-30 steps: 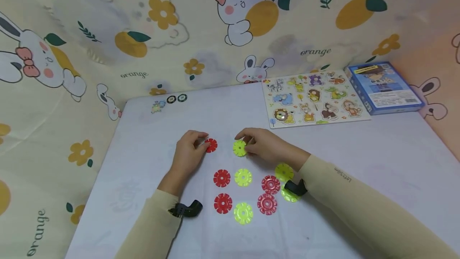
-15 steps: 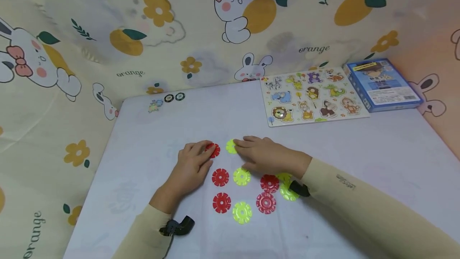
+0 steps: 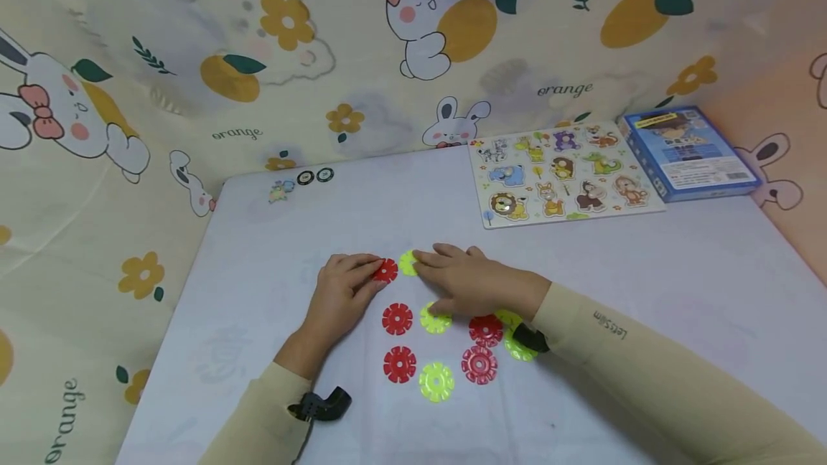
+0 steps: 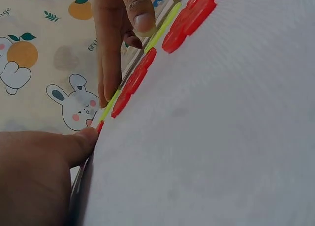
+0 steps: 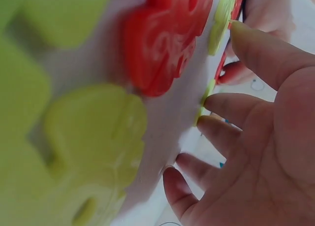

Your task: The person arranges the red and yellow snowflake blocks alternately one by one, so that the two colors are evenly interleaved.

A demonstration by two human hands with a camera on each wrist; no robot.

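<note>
The red notched disc (image 3: 388, 266) is flat and glossy, its rim cut into petal-like teeth around a small central hole; it lies on the white table (image 3: 291, 264), its left edge pinched by thumb and fingers of the left hand (image 3: 339, 296). Just beside it, between two and three o'clock in the head view, sits a translucent-looking yellow-green notched disc (image 3: 406, 262), partly covered by the right hand (image 3: 474, 278), whose nearly straight fingers touch it without gripping. The head view alone gives the full faces of the lower red disc (image 3: 397, 319), toward six o'clock, and the animal puzzle board (image 3: 565, 174), toward two. The left wrist view shows the discs thin and nearly edge-on; the right wrist view reveals the right palm, fingers spread.
</note>
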